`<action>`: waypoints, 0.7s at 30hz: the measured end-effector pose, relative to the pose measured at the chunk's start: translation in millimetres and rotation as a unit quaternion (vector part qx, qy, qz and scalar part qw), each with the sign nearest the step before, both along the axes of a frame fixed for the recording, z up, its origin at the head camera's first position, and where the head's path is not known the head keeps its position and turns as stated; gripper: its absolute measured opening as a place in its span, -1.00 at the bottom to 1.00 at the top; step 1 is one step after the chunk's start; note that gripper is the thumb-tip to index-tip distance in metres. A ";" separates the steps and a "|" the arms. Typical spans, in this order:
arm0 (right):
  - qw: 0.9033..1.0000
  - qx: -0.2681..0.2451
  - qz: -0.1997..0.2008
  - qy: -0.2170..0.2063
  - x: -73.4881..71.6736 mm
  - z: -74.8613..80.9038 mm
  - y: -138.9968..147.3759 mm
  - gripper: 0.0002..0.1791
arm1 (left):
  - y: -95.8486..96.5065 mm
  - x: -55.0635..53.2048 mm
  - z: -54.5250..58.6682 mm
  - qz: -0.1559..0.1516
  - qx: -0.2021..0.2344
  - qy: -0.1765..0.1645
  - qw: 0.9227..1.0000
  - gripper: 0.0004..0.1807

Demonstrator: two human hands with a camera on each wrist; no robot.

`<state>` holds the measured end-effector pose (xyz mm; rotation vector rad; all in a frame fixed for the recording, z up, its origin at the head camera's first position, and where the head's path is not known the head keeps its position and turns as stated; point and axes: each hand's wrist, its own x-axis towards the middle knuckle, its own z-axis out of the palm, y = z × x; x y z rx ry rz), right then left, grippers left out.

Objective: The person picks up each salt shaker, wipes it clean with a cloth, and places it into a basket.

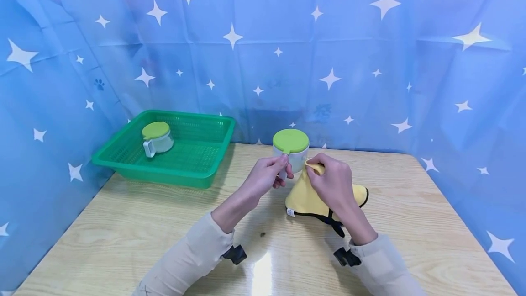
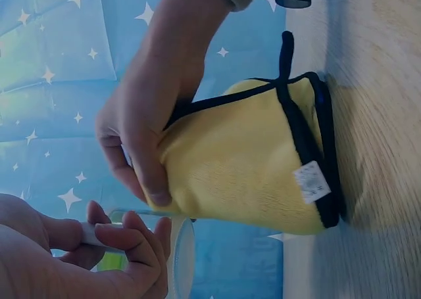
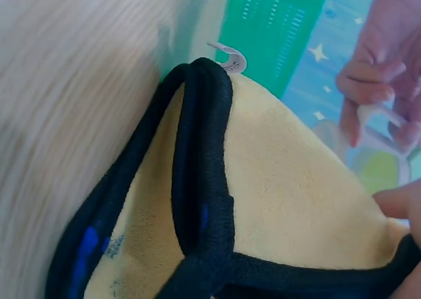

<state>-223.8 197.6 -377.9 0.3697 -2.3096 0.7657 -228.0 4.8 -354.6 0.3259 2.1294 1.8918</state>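
Note:
My left hand [image 1: 267,173] grips the white handle [image 2: 99,237] of a clear jar [image 1: 299,161] with a green lid [image 1: 291,140], which is held up over the table. A yellow cloth [image 1: 304,194] with black edging hangs from my right hand [image 1: 334,182], its top pinched between thumb and fingers right at the jar's side. In the left wrist view the pinched cloth overlaps the jar's rim, and a white tag [image 2: 312,182] shows at its lower corner. The cloth's lower folds reach down close to the tabletop.
A green plastic basket [image 1: 164,178] stands at the back left of the wooden table [image 1: 164,241]. Inside it is another handled jar [image 1: 163,144] with a green lid. A blue curtain with white stars [image 1: 263,58] hangs behind the table and along its sides.

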 end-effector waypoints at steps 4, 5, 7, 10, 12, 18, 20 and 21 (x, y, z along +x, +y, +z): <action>1.000 -0.009 0.000 0.024 0.7 3.2 1.4 -0.89 | 0.1 0.0 -1.1 -0.003 0.001 0.001 1.000 -0.51; 0.999 -0.010 0.001 0.033 1.0 4.1 1.5 -0.88 | 0.2 0.1 -1.3 -0.004 0.002 0.000 1.000 -0.51; 0.999 -0.010 0.003 0.049 1.4 5.4 1.7 -0.87 | 0.5 0.4 -1.5 -0.004 0.003 -0.001 1.000 -0.52; 0.998 -0.011 0.007 0.065 1.7 5.9 1.5 -0.85 | 0.7 1.4 -0.7 -0.003 0.002 0.002 1.000 -0.52; 0.998 -0.009 0.009 0.064 1.5 4.6 0.5 -0.85 | 0.3 2.3 0.3 -0.003 -0.002 0.005 1.000 -0.52; 0.999 -0.003 0.012 0.029 -1.4 -4.0 -1.4 -0.90 | -1.2 2.3 1.3 -0.001 -0.013 0.012 1.000 -0.51; 1.000 -0.004 0.011 0.021 -2.1 -3.9 -0.9 -0.91 | -1.4 1.8 1.3 -0.001 -0.015 0.012 1.000 -0.51; 1.000 -0.004 0.009 0.018 -2.0 -3.2 -0.6 -0.91 | -1.1 1.4 1.3 0.000 -0.016 0.013 1.000 -0.51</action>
